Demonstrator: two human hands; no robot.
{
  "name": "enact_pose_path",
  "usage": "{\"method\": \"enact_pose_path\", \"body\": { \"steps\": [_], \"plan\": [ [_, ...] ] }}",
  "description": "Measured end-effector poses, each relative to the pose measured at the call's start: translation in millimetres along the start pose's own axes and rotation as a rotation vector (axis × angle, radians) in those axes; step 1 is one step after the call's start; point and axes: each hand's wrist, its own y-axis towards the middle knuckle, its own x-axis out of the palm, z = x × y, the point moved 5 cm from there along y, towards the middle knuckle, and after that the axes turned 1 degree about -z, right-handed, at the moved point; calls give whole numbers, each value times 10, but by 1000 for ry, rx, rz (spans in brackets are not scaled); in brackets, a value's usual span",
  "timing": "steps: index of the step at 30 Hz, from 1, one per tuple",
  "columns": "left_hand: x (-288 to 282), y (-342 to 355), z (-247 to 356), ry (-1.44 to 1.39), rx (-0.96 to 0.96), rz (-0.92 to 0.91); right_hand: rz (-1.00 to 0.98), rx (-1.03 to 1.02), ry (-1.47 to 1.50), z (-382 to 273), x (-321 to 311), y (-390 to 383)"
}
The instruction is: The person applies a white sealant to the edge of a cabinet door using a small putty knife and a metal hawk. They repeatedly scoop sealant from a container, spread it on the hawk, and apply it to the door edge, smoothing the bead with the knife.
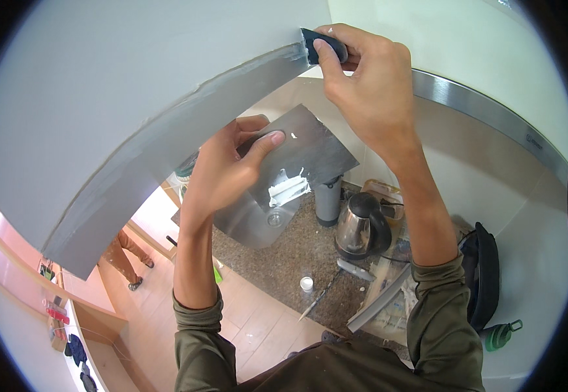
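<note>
High up, my right hand (374, 81) pinches a small dark flat spreader (325, 50) between thumb and fingers. Its edge touches the right end of a grey strip (192, 124) that runs along the lower edge of a pale panel (134, 59). A rough, uneven seam line follows the top of the strip. Lower and to the left, my left hand (222, 170) grips a thin metal plate (316, 140) by its left side, thumb on top. White putty (289, 188) lies in a lump near the plate's lower edge, with a small dab higher up.
Below, a brown speckled counter (277, 261) bears a sink (248, 222), grey tumbler (328, 202), electric kettle (357, 225), small white cup (306, 284) and brush (316, 300). A black bag (483, 274) and green bottle (501, 335) are right. Another person's legs (126, 258) show left.
</note>
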Motion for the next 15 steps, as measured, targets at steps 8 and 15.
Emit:
{"method": "enact_pose_path", "body": {
  "steps": [8,15],
  "plan": [
    [-56,-19,79,108,93,-26,-114,149,-31,-361,-20,-39],
    [-87,25,49,94,221,-44,-66,112,-21,-891,-10,-60]
  ]
}}
